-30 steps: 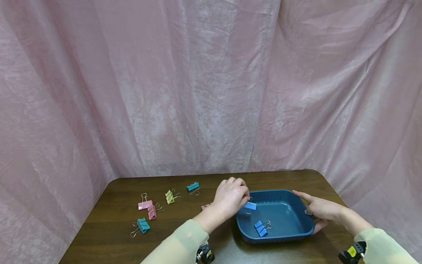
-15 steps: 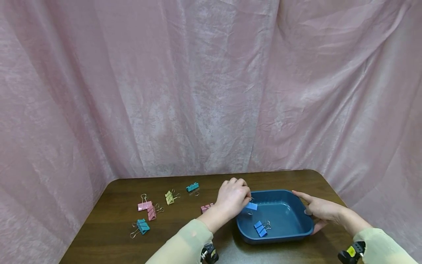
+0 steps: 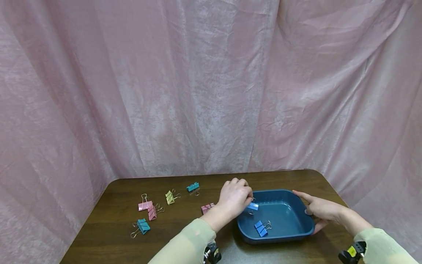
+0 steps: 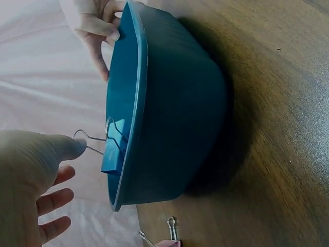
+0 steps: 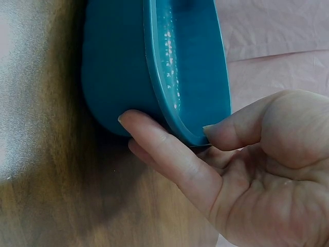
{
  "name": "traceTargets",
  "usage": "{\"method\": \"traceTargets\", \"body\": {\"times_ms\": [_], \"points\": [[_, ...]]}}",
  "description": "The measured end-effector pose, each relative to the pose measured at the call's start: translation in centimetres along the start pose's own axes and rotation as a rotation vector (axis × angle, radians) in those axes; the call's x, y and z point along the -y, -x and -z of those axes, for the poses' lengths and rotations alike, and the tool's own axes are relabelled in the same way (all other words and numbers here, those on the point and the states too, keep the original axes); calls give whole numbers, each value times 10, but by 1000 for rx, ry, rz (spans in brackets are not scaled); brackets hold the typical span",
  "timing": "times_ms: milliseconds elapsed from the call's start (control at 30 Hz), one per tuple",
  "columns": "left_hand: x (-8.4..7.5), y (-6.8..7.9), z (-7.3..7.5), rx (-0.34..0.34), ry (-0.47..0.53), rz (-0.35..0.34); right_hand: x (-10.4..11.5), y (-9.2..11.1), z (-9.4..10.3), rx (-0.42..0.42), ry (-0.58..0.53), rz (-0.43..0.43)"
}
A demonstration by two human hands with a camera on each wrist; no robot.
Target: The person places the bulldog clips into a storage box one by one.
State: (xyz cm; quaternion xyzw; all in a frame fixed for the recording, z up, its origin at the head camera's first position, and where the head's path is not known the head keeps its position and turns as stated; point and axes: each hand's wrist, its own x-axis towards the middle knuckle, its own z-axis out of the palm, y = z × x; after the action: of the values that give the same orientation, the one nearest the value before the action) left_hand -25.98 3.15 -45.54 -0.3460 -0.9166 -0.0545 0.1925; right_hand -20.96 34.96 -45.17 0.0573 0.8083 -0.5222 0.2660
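A blue binder clip (image 3: 253, 206) hangs by its wire handle from my left hand (image 3: 234, 198), at the left side of a dark blue plastic tray (image 3: 277, 239). In the left wrist view, the thumb presses on the wire loop, and the clip's blue body (image 4: 114, 154) shows just past the tray's rim. A second blue binder clip (image 3: 261, 228) lies on the tray floor, near the front left. My right hand (image 3: 324, 211) grips the tray's right end. Seen from the right wrist, its thumb lies at the rim and its fingers (image 5: 164, 149) press the outer wall.
Left of the tray, several binder clips lie on the brown wooden table (image 3: 184, 238): pink ones (image 3: 145, 205), a yellow-green one (image 3: 170, 197) and teal ones (image 3: 143, 226). Another pink clip (image 3: 206, 208) sits beside my left wrist. A pink curtain (image 3: 211, 88) hangs behind the table.
My left hand has shifted slightly to the right with the blue binder clip, farther over the tray. More of the pink clip beside the wrist shows. The right hand and tray stay put.
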Motion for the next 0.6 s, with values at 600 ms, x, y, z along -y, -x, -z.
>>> {"method": "traceTargets", "body": {"times_ms": [600], "points": [[6,7,21,29,87,33,0,1,0,-17,19,-7]]}}
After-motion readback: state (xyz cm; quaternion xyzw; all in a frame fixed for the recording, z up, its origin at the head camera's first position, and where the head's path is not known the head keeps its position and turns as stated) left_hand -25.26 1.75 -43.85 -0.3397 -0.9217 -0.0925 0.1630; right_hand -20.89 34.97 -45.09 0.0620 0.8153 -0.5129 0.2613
